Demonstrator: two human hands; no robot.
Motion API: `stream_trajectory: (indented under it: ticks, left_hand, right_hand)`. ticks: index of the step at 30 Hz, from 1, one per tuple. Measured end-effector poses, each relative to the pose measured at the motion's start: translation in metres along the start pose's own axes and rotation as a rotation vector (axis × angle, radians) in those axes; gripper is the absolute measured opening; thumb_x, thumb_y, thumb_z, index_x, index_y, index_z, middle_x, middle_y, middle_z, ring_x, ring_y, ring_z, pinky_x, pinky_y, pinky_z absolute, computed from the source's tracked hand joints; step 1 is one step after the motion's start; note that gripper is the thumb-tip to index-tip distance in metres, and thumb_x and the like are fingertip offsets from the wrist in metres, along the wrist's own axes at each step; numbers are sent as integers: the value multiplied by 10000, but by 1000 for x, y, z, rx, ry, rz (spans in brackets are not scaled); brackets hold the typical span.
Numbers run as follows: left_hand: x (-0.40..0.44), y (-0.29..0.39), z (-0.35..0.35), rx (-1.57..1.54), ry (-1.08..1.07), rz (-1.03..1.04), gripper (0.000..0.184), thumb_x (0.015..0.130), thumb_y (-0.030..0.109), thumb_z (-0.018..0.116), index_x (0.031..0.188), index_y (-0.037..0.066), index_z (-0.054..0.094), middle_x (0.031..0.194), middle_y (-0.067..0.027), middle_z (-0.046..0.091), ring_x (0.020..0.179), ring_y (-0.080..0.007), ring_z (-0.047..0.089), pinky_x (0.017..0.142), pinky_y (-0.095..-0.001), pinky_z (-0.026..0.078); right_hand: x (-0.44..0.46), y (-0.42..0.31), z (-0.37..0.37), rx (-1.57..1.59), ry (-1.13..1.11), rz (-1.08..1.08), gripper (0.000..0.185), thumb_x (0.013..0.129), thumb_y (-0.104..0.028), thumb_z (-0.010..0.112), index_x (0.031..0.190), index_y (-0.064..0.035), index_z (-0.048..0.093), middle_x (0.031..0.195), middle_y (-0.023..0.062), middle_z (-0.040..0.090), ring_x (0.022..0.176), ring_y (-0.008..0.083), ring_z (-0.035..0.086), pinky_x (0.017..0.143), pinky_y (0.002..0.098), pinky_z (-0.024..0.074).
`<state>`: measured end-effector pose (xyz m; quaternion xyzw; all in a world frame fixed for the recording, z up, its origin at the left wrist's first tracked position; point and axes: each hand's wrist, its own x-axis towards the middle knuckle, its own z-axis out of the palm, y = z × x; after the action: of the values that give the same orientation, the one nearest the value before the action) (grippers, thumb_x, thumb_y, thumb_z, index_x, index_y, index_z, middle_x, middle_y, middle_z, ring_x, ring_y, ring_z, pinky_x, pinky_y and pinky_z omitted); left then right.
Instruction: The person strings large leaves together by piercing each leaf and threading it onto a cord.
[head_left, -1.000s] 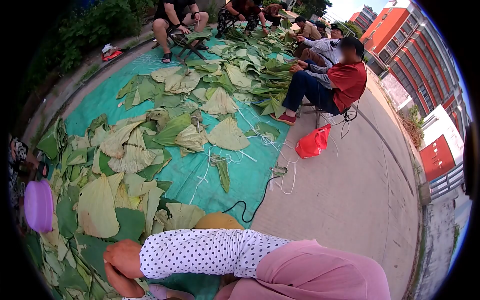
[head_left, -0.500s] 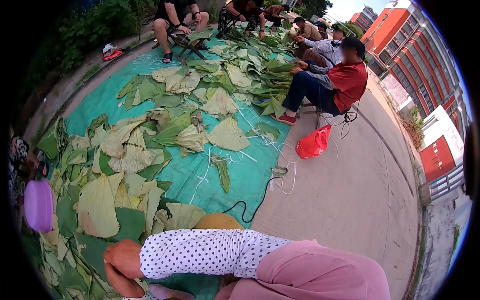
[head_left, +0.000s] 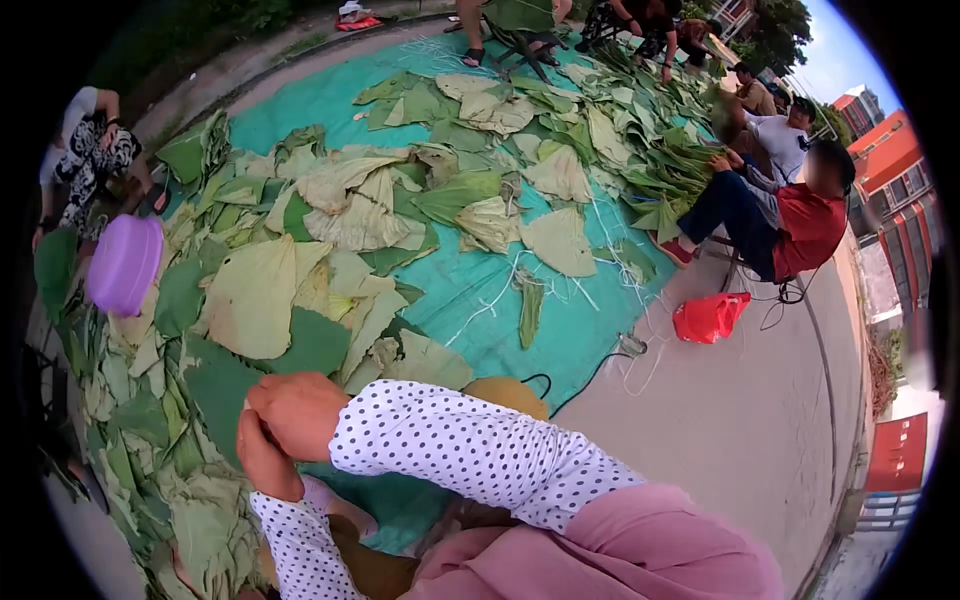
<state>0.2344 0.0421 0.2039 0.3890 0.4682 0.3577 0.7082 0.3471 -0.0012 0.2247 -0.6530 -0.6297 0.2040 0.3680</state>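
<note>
My right hand [head_left: 302, 416] and my left hand [head_left: 266, 462] are close together at lower left, fingers curled and touching. Both are closed at the edge of a large dark green leaf [head_left: 218, 392], which spreads away to the upper left. The fingertips are partly hidden, so the exact grip is hard to see. Beyond the hands lies a broad pale yellow-green leaf [head_left: 252, 300]. Many overlapping leaves, green and dried, surround them. Another heap of limp pale leaves [head_left: 212, 520] lies left of my left sleeve.
A purple basin [head_left: 125, 265] stands on the leaves at left, near a seated person [head_left: 95, 160]. Green sheeting [head_left: 450, 300] lies beneath the leaves. At right, a person in red [head_left: 805, 235] sits near a red bag [head_left: 710, 318]. White strings and a black cable cross the sheet's edge.
The view has turned left and tilted, so the scene sits further right. More of the left-hand person and my left sleeve shows. My hands remain together at the leaf.
</note>
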Motion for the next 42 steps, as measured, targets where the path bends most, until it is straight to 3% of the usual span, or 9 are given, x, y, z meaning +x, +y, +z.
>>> stream_trajectory:
  ticks: [2, 7, 9, 18, 24, 25, 30, 36, 42]
  left_hand:
    - [-1, 1, 4, 28, 73, -31, 273, 987, 283, 453, 803, 114, 563, 638, 82, 456, 553, -25, 383, 480, -207, 283]
    - [-6, -8, 4, 211, -225, -2, 530, 1003, 468, 358, 744, 57, 570, 615, -4, 457, 560, -100, 414, 531, -248, 330]
    - [-11, -21, 7, 322, -338, -40, 487, 991, 442, 412, 758, 48, 578, 626, -8, 480, 572, -112, 427, 556, -256, 361]
    - [-23, -87, 4, 1041, -811, 247, 239, 875, 273, 599, 872, 35, 628, 787, -157, 638, 755, -315, 621, 690, -418, 470]
    - [51, -120, -31, 1179, -289, -5, 311, 861, 271, 602, 1095, 67, 599, 1035, -171, 634, 947, -329, 611, 857, -406, 473]
    - [67, -131, -41, 1185, -275, 0, 311, 861, 271, 602, 1095, 67, 599, 1035, -171, 634, 947, -329, 611, 857, -406, 473]
    - [122, -144, -84, 1202, 321, -198, 527, 825, 280, 637, 1314, 143, 496, 1348, -144, 457, 1204, -337, 469, 1038, -412, 381]
    - [181, -167, -123, 1204, 223, -311, 572, 811, 139, 562, 1371, 205, 464, 1535, -78, 241, 1399, -304, 229, 1144, -417, 247]
    - [199, -157, -120, 1545, 53, -313, 685, 808, 115, 564, 1436, 306, 368, 1584, -33, 113, 1441, -258, 159, 1148, -448, 205]
  right_hand:
    - [2, 6, -6, -79, -12, -77, 185, 765, -140, 637, 890, -12, 589, 848, 134, 616, 802, 312, 629, 686, 417, 512]
    - [13, 13, -32, 81, 209, -55, 92, 877, -111, 582, 908, -25, 584, 826, 139, 607, 739, 322, 604, 648, 400, 486]
    - [18, 16, -40, 158, 363, -53, 92, 885, -103, 604, 924, -20, 599, 784, 95, 613, 672, 211, 591, 614, 318, 473]
    - [15, 10, -32, 322, 283, -17, 102, 879, -112, 595, 894, -11, 602, 809, 139, 624, 704, 276, 599, 643, 358, 476]
    - [13, 4, -29, 363, 210, 11, 106, 880, -103, 595, 910, -2, 603, 825, 140, 622, 704, 261, 599, 645, 342, 478]
    - [13, 8, -24, 358, 232, -28, 98, 895, -102, 618, 932, -11, 623, 760, 11, 587, 661, 71, 497, 598, 227, 417]
    - [4, -7, -20, 353, 170, -45, 82, 888, -54, 602, 952, -7, 621, 759, 34, 575, 656, 93, 498, 590, 236, 412]
    - [3, -13, -12, 275, -46, -84, 103, 845, -45, 624, 938, -34, 581, 810, 119, 599, 699, 305, 587, 604, 366, 471]
    - [10, -11, 2, 285, -128, -70, 71, 847, -52, 625, 903, -25, 591, 781, 125, 588, 689, 311, 580, 595, 379, 467]
